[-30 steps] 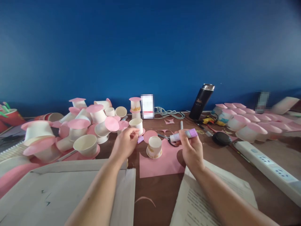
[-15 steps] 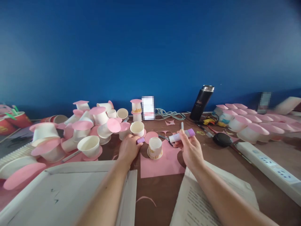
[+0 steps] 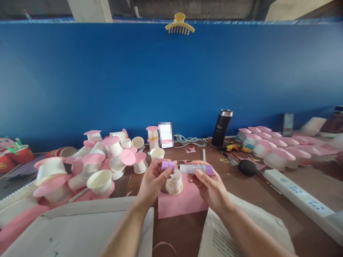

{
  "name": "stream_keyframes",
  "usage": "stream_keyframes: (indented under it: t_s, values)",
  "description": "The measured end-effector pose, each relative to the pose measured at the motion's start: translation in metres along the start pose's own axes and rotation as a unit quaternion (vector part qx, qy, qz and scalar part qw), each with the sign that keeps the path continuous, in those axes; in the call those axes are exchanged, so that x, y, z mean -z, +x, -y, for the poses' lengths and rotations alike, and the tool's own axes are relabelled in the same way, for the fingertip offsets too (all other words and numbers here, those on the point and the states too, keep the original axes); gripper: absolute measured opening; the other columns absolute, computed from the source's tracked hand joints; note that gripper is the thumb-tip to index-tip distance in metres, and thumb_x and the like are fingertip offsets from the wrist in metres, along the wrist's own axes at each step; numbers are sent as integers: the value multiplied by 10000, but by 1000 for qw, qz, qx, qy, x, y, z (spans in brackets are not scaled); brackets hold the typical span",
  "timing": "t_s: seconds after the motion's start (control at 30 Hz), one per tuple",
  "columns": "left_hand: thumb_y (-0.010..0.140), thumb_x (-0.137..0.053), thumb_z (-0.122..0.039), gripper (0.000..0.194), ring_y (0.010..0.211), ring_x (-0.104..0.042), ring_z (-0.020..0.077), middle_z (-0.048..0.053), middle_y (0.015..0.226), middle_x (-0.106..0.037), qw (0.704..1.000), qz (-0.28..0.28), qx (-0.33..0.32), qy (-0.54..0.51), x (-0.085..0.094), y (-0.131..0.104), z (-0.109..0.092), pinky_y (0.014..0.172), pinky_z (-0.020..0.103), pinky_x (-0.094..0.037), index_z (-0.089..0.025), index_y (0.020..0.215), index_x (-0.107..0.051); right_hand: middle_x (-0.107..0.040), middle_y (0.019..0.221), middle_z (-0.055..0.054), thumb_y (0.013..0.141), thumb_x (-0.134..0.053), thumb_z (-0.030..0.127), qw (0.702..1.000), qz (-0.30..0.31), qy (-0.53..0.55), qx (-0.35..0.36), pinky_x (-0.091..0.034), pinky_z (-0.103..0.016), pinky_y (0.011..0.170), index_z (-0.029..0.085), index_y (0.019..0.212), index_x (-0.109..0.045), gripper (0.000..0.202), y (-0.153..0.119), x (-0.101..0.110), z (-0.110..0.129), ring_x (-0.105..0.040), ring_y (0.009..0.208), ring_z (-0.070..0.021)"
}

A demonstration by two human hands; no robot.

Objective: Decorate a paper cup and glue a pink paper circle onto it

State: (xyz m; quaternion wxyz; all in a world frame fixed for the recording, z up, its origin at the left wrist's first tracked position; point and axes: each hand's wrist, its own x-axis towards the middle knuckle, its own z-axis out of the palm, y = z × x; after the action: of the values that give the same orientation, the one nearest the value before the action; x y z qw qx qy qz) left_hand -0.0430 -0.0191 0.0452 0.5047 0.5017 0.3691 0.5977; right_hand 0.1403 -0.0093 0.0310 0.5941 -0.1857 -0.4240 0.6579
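My left hand [image 3: 152, 182] pinches a purple cap [image 3: 168, 165] between thumb and fingers. In my right hand [image 3: 211, 185] lies a glue stick [image 3: 195, 169], a white tube with a purple base, its end pointing at the cap. A small gap shows between the two. Below them a paper cup [image 3: 174, 184] with an orange print stands upside down on a sheet of pink paper [image 3: 182, 207]. Behind my left hand is another white cup [image 3: 157, 153], mouth up.
Many paper cups with pink discs [image 3: 93, 159] crowd the left side; more capped cups [image 3: 278, 155] stand at the right. A black thermos [image 3: 222, 126], a power strip [image 3: 300, 194], a phone [image 3: 166, 135] and printed paper [image 3: 241, 228] lie around.
Both hands have come together above the upside-down cup, bringing the cap and the glue stick close to each other. The view has tilted up, showing a yellow hair claw on the blue partition.
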Motion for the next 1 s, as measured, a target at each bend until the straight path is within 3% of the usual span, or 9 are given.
stream_keyframes:
  t_s: [0.23, 0.43, 1.0]
  values:
    - [806, -639, -290, 295, 884, -610, 159, 80, 1088, -655, 999, 30, -5, -24, 3, -1, 7, 775, 281, -459, -193, 1071, -554, -707, 850, -44, 794, -690, 223, 1000, -20, -20, 3, -529, -248, 696, 195, 1062, -614, 280, 3, 3, -2, -652, 698, -122]
    - [791, -657, -268, 280, 886, -572, 149, 39, 1004, -632, 999, 47, -14, 5, 3, 0, 11, 787, 266, -445, -206, 1054, -583, -691, 858, -29, 760, -721, 242, 999, -17, -41, -14, -534, -256, 690, 186, 1009, -639, 269, 1, -1, -2, -649, 711, -128]
    - [760, -678, -304, 301, 1003, -600, 218, 74, 1104, -647, 991, 65, -11, 117, 8, -1, -1, 882, 353, -464, -194, 1032, -610, -699, 821, -17, 742, -732, 227, 998, -11, -47, -30, -550, -235, 653, 203, 995, -635, 272, 3, 2, -5, -668, 707, -131]
